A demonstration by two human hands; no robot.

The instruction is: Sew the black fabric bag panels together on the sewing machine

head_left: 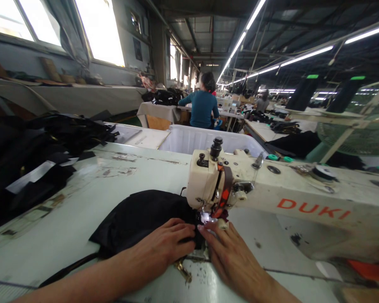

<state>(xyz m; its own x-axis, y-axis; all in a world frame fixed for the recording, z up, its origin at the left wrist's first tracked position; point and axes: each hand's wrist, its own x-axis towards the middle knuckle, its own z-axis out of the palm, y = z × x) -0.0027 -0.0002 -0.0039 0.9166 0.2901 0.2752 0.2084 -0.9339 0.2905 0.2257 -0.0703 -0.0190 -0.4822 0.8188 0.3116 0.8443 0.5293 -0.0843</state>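
Observation:
A black fabric piece [145, 216] lies on the pale sewing table, its right edge under the needle area of a white sewing machine [205, 181]. My left hand [173, 240] rests on the near right part of the fabric, fingers bent and gripping its edge. Close beside the lit needle, my right hand [224, 244] pinches the fabric's right edge with its fingertips; the exact hold is partly hidden. A brass-coloured metal fitting [183, 271] shows under my left hand. From the fabric's left corner a thin black strap [69, 269] trails toward the front.
Dark fabric pieces [25, 168] are heaped at the left. Behind the table stands a translucent plastic bin [208, 139]. A person in a blue top [204, 109] sits further back. Black thread cones [301, 94] and a fan [350, 132] are at the right.

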